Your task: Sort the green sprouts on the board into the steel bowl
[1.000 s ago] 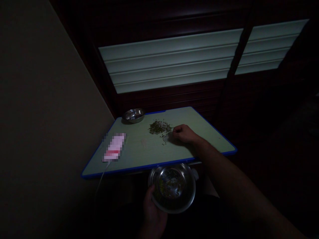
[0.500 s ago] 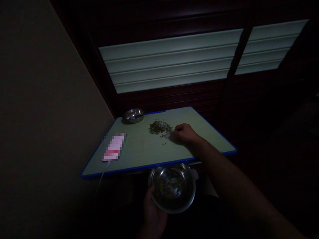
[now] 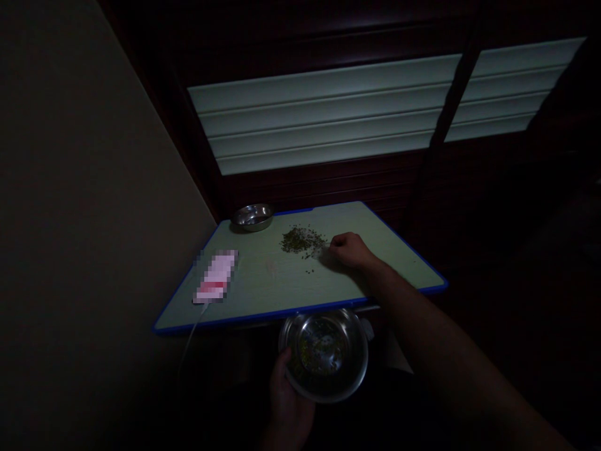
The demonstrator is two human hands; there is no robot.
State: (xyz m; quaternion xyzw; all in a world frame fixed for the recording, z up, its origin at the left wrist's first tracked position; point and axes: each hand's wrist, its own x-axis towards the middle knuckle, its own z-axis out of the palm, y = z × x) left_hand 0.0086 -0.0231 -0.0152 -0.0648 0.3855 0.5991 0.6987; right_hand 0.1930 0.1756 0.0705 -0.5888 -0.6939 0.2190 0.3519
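A pale wall point(image 3: 84, 188) fills the left side. Against it stands a green table point(image 3: 263, 294) with a blue rim, carrying a blurred pink phone point(image 3: 216, 277) near its left edge, with a white cable point(image 3: 190, 341) hanging off the front. Farther back sits a small steel bowl point(image 3: 252, 217). To its right lies a heap of small green seeds point(image 3: 300, 240), with a few strays just in front of it. The right hand point(image 3: 350, 250) rests on the table beside the heap, fingers curled; whether they pinch anything is too dim to tell. Below the table's front edge, the left hand point(image 3: 288, 404) grips the rim of a larger steel bowl point(image 3: 325, 354), which seems to hold some seeds. Louvred window panes point(image 3: 328, 119) glow behind.
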